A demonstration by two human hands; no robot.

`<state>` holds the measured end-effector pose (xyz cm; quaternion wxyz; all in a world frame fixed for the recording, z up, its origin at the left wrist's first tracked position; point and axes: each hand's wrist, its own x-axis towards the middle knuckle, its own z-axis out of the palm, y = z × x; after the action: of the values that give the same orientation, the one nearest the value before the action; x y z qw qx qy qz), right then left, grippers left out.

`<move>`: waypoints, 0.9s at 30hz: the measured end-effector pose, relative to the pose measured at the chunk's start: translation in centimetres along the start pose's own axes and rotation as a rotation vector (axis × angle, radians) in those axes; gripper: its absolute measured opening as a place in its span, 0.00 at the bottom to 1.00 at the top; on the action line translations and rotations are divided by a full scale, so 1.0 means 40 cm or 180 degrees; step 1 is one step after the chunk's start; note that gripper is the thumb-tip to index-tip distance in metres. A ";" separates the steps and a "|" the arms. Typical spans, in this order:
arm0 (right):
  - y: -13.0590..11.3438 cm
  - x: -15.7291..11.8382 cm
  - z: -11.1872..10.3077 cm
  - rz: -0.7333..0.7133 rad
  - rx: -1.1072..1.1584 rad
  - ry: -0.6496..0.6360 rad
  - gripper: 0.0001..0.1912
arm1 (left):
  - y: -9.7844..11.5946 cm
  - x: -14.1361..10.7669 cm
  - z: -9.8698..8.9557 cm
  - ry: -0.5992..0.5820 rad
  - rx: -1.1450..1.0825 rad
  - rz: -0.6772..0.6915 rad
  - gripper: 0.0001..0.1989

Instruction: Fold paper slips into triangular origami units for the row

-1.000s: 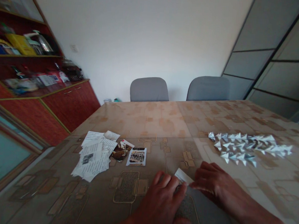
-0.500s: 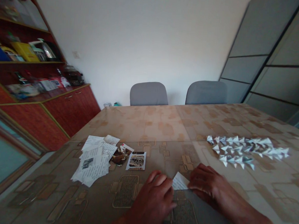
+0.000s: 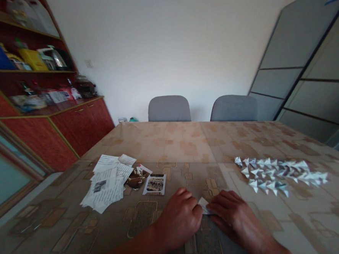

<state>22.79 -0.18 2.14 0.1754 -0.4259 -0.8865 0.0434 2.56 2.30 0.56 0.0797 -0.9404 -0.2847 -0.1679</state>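
Note:
Between my two hands, near the table's front edge, a small folded piece of printed paper [image 3: 204, 204] shows only in part. My left hand [image 3: 181, 217] is closed at its left end, with the fingertips curled out of sight. My right hand [image 3: 233, 213] holds the other end, its fingers together over the paper. To the left lie a pile of printed paper pieces [image 3: 105, 184], a brown picture piece [image 3: 137, 177] and a paper with a dark photo [image 3: 155, 184]. Several folded paper pieces [image 3: 273, 171] with pointed tips stand in rows at the right.
A patterned cloth covers the table [image 3: 168, 142]. Two grey chairs, a left one [image 3: 170, 108] and a right one [image 3: 234, 108], stand at its far side. A red wooden cabinet [image 3: 80, 129] with filled shelves is at the left, grey sliding doors [image 3: 318, 90] at the right.
My hands have drawn closer together over the paper, and less of it shows. My left hand has moved slightly up and right, its fingers more tightly curled.

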 end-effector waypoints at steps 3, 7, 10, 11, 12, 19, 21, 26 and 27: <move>-0.002 0.002 0.010 0.0042 0.0121 0.0259 0.10 | -0.004 -0.005 -0.006 0.0129 -0.0385 -0.0226 0.06; -0.016 0.003 0.010 0.0098 0.0346 0.0448 0.09 | -0.001 -0.006 -0.018 0.0439 -0.0820 -0.0472 0.04; -0.033 0.003 0.001 0.0132 0.0477 0.0504 0.08 | 0.006 0.000 -0.020 0.0623 -0.1019 -0.0515 0.05; -0.038 0.004 -0.003 0.0127 0.0516 0.0511 0.08 | 0.008 0.002 -0.020 0.0690 -0.1095 -0.0547 0.06; -0.043 0.005 -0.008 0.0115 0.0538 0.0514 0.09 | 0.010 0.005 -0.019 0.0754 -0.1178 -0.0600 0.06; -0.036 0.007 -0.045 0.0151 0.0510 0.0300 0.13 | -0.005 0.011 -0.021 0.0865 -0.1815 -0.1091 0.07; -0.026 0.004 -0.050 0.0160 0.0520 0.0327 0.14 | -0.015 0.011 -0.022 0.0799 -0.1897 -0.1135 0.08; 0.002 -0.002 -0.061 0.0179 0.0488 0.0343 0.17 | -0.050 0.004 -0.030 0.0688 -0.1806 -0.1319 0.09; 0.007 -0.004 -0.063 0.0223 0.0498 0.0341 0.17 | -0.056 0.003 -0.035 0.0683 -0.1801 -0.1396 0.09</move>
<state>23.96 -0.31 4.40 0.2537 -0.4433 -0.8544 0.0958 1.00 3.88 2.02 -0.1919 -0.8190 -0.4117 -0.3507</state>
